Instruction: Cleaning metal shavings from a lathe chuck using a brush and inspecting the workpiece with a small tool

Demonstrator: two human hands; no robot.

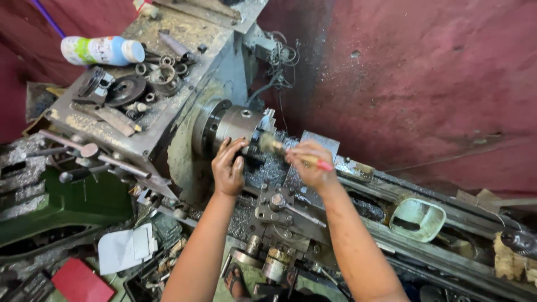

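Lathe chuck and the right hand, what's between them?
In the head view, the bristle end of a brush lies between the chuck and the right hand, which holds the brush's red handle. The left hand rests against the chuck.

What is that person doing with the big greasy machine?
A person leans over a metal lathe. Their left hand rests on the round chuck, the part that grips the workpiece. Their right hand holds a small brush with a red handle, its bristles up against the chuck. Shiny metal shavings lie just below. On top of the machine sit gears and rings and a plastic bottle on its side.
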